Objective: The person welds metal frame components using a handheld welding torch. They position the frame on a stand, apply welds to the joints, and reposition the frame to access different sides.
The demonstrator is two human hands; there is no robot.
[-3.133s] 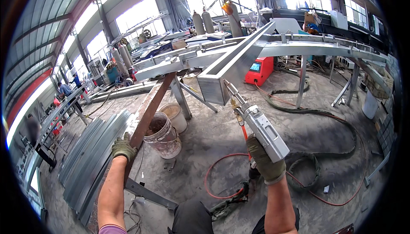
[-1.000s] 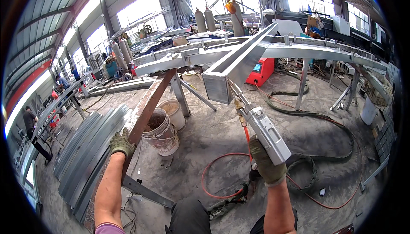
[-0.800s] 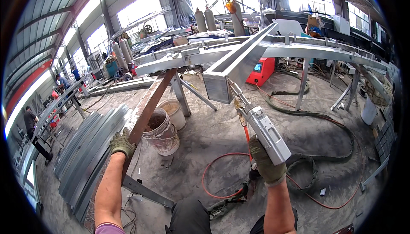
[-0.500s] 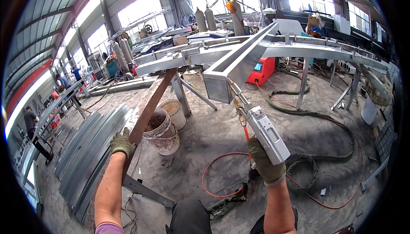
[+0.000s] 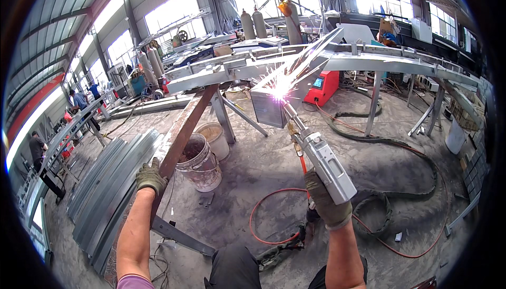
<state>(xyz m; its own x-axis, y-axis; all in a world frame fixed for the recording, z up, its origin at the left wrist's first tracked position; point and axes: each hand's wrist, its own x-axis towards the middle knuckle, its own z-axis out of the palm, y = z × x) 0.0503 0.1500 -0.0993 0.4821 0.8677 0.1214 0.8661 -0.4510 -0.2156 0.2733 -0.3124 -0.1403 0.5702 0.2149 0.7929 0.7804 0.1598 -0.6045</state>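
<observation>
My right hand (image 5: 328,204), in an olive glove, is closed round the grip of a silver handheld welding gun (image 5: 329,162). Its nozzle points up and left at the corner of a box-section metal frame end (image 5: 268,111). A bright pinkish-white flash (image 5: 279,89) with a spray of sparks glows at the tip and hides that corner. At left, my left hand (image 5: 152,178), gloved too, grips the edge of a rusty brown steel beam (image 5: 184,125) that slants away from me. Part of the right hand's fingers is hidden behind the gun.
Two dirty buckets (image 5: 199,165) stand beside the beam. Grey metal profiles (image 5: 118,183) lie stacked at left. A red machine with a screen (image 5: 322,89) sits behind the frame. A red hose (image 5: 252,220) and a dark sheathed cable (image 5: 421,157) loop over the floor. People (image 5: 37,149) are far left.
A bright flash and flying sparks have appeared at the gun's nozzle. The gun has shifted very slightly; my left hand has stayed on the beam.
</observation>
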